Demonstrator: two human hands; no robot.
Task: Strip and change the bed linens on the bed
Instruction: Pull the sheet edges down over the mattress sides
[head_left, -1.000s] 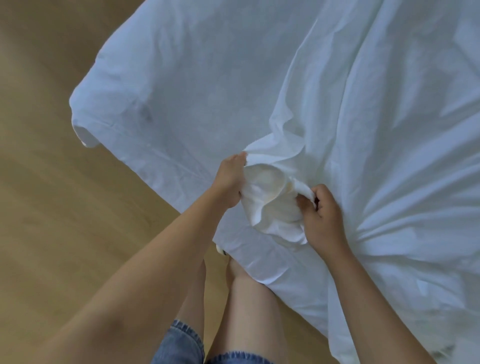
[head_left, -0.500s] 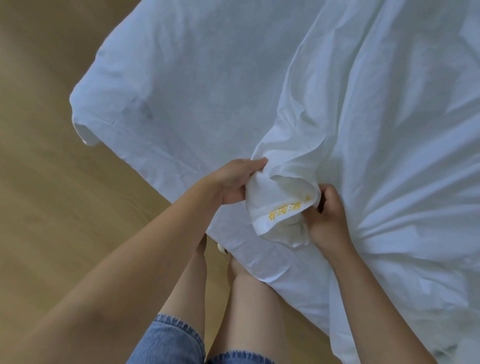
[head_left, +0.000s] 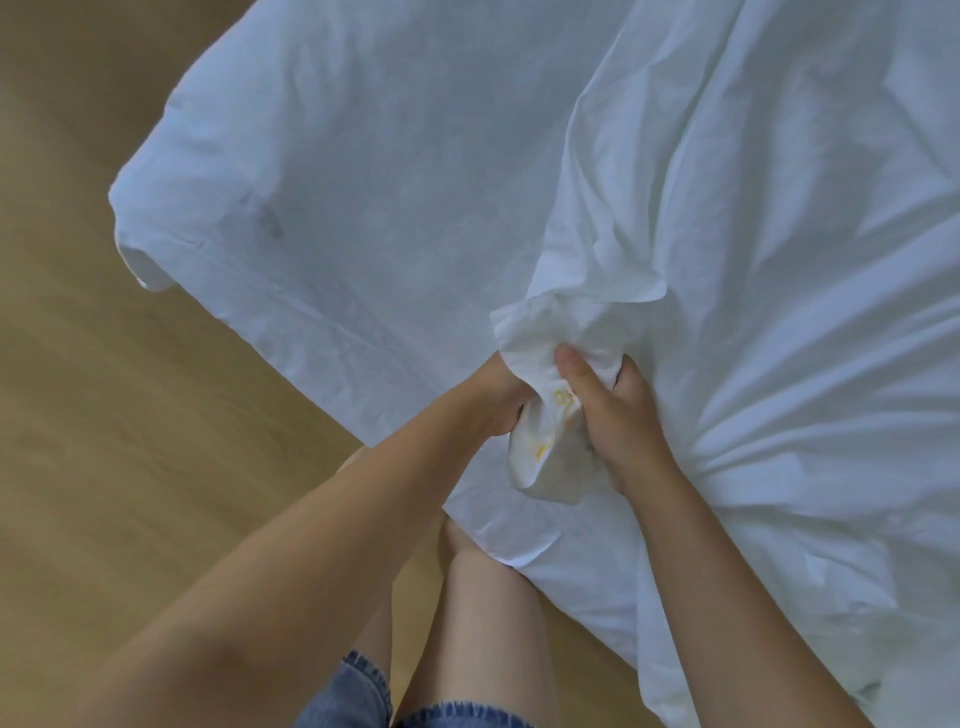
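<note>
Nearest the camera, denim shorts (head_left: 353, 691) and bare legs (head_left: 483, 623) stand on the floor just below the grips, close against the bed's edge. Both forearms reach up and meet over that edge.

The left grip (head_left: 493, 400) and right grip (head_left: 618, 415) sit side by side, almost touching, with one wad of white cloth between them. This is the corner (head_left: 540, 457) of the sheet (head_left: 753, 260), and it bears a yellow mark (head_left: 563, 400). The right grip clenches the wad, with its thumb laid across the front and its fingers wrapped behind. The left grip closes on the wad's other side, though most of its fingers are hidden by cloth. A loose tail of the corner hangs below the grips, and a ruffle stands above them.

Beyond and to the right of the grips, the sheet fans out in tight creases that converge on the wad, so it looks taut under the pull. Beyond and to the left, a flatter white layer covers the bed (head_left: 363, 156) out to its far corner, with wooden floor (head_left: 78, 364) past that.

The step in hand appears to be working a gathered sheet corner. I cannot tell whether the corner is being drawn off or sorted for fitting. The next move likely calls for both grips to keep hold while the corner is drawn toward the body or opened out. The pull should be even, so that the cloth slides rather than snags on the layer beneath.
</note>
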